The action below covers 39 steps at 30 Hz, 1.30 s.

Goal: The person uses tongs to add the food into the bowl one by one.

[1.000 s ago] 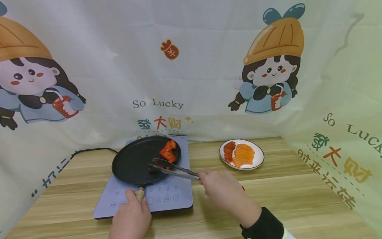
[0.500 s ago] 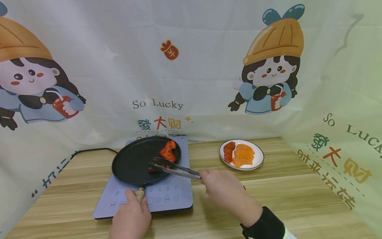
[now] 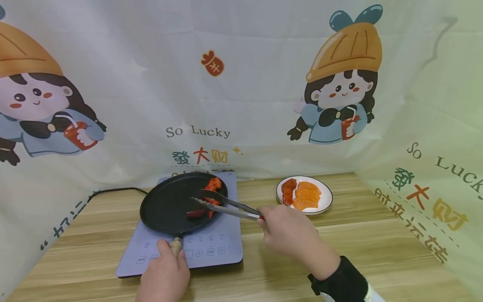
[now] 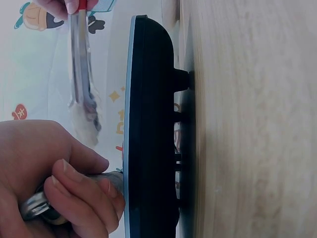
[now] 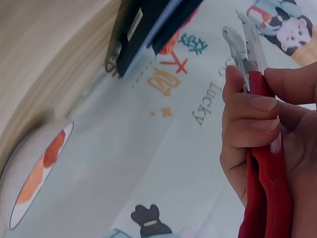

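My left hand [image 3: 164,272] grips the wooden handle [image 3: 175,246] of a flat black frying pan [image 3: 162,207], its fingers curled round it in the left wrist view. My right hand [image 3: 288,230] holds metal tongs [image 3: 235,211], fingers wrapped about their red handles [image 5: 267,183]. The tongs' tips are parted over the pan's right part, with no food visible between them. Behind them lies a red chicken wing [image 3: 214,183], partly hidden by the tongs. A small dark red piece of food [image 3: 196,214], its kind unclear, lies in the pan below the tips.
The pan sits on a pale induction cooker [image 3: 226,260], whose black cable [image 3: 120,188] runs left. To the right, a white plate [image 3: 327,203] bears orange salmon slices [image 3: 307,195] and a reddish-brown piece of meat [image 3: 289,191]. A printed cloth [image 3: 260,96] hangs behind the wooden table [image 3: 358,243].
The tongs have risen and shifted slightly right and away, uncovering the dark red piece and covering more of the chicken wing. My left hand keeps its hold on the handle.
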Tool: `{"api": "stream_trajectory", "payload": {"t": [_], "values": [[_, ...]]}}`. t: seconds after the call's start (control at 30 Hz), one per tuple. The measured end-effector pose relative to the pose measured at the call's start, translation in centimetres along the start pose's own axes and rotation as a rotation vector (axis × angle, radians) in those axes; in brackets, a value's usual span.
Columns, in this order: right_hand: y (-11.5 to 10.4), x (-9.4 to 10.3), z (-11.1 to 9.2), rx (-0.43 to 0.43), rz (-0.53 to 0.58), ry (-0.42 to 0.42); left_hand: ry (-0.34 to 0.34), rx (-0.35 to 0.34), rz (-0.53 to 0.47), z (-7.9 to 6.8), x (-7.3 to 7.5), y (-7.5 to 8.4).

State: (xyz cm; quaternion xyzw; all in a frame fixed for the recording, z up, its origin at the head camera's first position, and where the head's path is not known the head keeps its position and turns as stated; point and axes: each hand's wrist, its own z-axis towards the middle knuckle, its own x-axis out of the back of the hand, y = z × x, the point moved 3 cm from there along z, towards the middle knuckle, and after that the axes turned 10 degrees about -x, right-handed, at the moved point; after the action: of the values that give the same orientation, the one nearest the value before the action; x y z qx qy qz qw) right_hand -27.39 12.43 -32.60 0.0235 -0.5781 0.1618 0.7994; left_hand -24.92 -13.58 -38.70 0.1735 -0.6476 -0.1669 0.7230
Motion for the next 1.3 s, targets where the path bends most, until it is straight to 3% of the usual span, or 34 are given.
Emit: {"api": "stream_trajectory", "payload": {"t": [0.57,0.8,1.3], "values": [[4.5,3.9,0.4,-0.132,0.060,0.074,0.028,-0.014,0.017,-0.1,0.0,-0.1],[7.0,5.0,0.4,-0.181,0.143,0.063,0.026,-0.019,0.017,0.0,0.0,-0.1],[10.9,6.3,0.1,-0.245,0.049,0.125,0.029,-0.010,0.016,0.0,0.0,-0.1]]}}
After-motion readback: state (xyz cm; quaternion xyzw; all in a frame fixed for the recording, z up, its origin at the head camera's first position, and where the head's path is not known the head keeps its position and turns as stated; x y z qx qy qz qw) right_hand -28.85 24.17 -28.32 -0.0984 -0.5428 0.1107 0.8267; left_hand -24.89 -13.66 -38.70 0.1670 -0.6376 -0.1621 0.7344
